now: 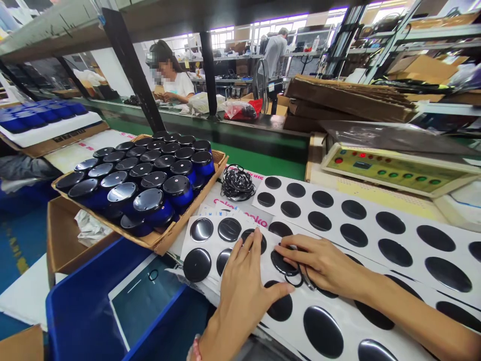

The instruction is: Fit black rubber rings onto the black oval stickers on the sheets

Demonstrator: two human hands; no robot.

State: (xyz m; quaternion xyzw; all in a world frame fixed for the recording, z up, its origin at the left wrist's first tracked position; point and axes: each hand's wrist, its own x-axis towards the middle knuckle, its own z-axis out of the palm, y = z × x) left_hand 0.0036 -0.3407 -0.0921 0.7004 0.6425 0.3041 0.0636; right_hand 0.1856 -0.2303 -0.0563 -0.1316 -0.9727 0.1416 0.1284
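Note:
My left hand (pixel 246 281) lies with its fingers stretched out on a white sheet of round black stickers (pixel 323 331), its thumb pointing right. Beside it my right hand (pixel 325 263) is closed, thumb and fingertips pinching a thin black ring (pixel 295 277) over one of the black discs (pixel 283 261). Close to the ring, under the fingers, a slim shiny metal piece (pixel 308 279) shows; its kind is partly hidden. To the left of my hands is a shallow cardboard tray (pixel 195 223) full of blue cylinders with glossy black tops (pixel 148 200).
A tangled heap of black rings (pixel 238 183) sits behind the sheets. More sticker sheets (pixel 361 215) spread to the right, before a control box (pixel 387 168). A blue bin (pixel 86 296) stands at lower left. A person (pixel 176 82) sits across the green bench.

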